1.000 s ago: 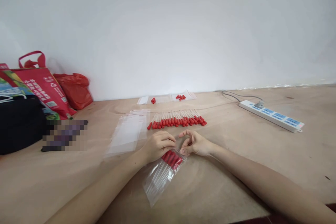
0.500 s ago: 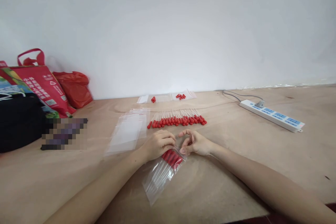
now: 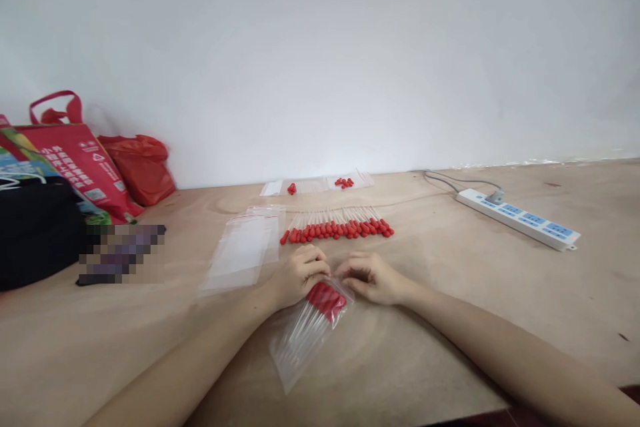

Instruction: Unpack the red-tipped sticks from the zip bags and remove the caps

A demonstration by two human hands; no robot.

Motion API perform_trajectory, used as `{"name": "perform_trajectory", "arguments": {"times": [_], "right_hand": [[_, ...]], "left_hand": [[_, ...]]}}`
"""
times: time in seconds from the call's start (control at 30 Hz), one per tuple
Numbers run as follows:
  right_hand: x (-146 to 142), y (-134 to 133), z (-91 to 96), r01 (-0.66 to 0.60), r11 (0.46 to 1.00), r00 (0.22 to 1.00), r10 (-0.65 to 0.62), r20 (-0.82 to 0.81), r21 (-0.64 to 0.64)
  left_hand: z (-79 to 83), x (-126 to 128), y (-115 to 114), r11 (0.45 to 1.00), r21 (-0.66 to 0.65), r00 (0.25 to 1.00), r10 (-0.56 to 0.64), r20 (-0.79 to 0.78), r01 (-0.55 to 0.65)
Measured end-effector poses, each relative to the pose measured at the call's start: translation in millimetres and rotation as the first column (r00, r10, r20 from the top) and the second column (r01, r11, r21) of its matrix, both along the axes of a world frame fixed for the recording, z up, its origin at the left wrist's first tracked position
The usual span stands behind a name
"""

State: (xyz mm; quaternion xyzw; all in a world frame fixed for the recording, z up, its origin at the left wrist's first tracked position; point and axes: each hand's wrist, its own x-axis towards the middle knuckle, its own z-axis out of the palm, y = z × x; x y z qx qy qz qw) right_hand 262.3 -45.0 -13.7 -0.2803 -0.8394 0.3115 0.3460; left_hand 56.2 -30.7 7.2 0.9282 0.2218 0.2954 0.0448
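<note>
A clear zip bag (image 3: pixel 305 333) filled with several thin droppers with red bulbs lies on the wooden table (image 3: pixel 450 320) in front of me. My left hand (image 3: pixel 299 275) is closed, pinching the bag's top edge from the left. My right hand (image 3: pixel 373 277) is curled with fingertips pinching the same top edge from the right. Just beyond my hands lies a row of several loose red-bulb droppers (image 3: pixel 337 227).
A stack of clear flat bags (image 3: pixel 245 248) lies left of the row. Small bags with red caps (image 3: pixel 320 185) sit near the wall. A white power strip (image 3: pixel 520 219) is at right. Red bags (image 3: pixel 95 163) and a black bag (image 3: pixel 35 230) stand at left.
My right hand's fingers have closed down from an open ring onto the bag's top edge. My left hand has stayed in place on the bag.
</note>
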Motion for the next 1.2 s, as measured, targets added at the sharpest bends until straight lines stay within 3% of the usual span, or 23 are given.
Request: {"name": "perform_trajectory", "arguments": {"times": [0.1, 0.23, 0.43, 0.53, 0.67, 0.77, 0.97, 1.2], "right_hand": [[-2.3, -2.0, -2.0, 0.044, 0.926, 0.996, -0.070, 0.056, 0.374], [-6.8, -1.6, -5.1, 0.059, 0.809, 0.985, -0.144, 0.099, 0.584], [-9.3, 1.5, -7.6, 0.131, 0.768, 0.971, -0.228, 0.077, 0.628], [-8.3, 2.9, -8.5, 0.123, 0.698, 0.977, -0.208, 0.036, 0.705], [-6.8, 4.6, -7.5, 0.006, 0.578, 0.978, -0.172, 0.115, 0.816], [-6.3, 5.6, -3.8, -0.103, 0.530, 0.956, -0.181, 0.230, 0.842], [-8.0, 5.1, 5.6, -0.278, 0.499, 0.902, -0.159, 0.402, 0.821], [-2.6, 7.5, 4.2, -0.318, 0.530, 0.901, -0.088, 0.424, 0.786]], "left_hand": [[-0.8, 1.2, -0.8, 1.000, -0.028, 1.000, -0.009, 0.013, 0.009], [-1.4, 3.5, -1.6, 0.996, -0.084, 0.999, -0.037, 0.032, 0.039], [-4.4, 4.2, -1.7, 0.991, -0.122, 0.997, -0.043, 0.064, 0.051], [-5.6, 3.4, -1.2, 0.991, -0.123, 0.995, -0.050, 0.090, 0.061], [-4.5, 2.0, -1.4, 0.993, -0.088, 0.995, -0.079, 0.057, 0.083], [-1.3, 2.1, -2.6, 0.995, -0.022, 0.994, -0.100, -0.050, 0.099], [4.3, 5.4, -6.2, 0.991, 0.013, 0.972, -0.126, -0.198, 0.131], [6.7, -1.4, 1.4, 0.977, -0.062, 0.972, -0.209, -0.106, 0.204]]}}
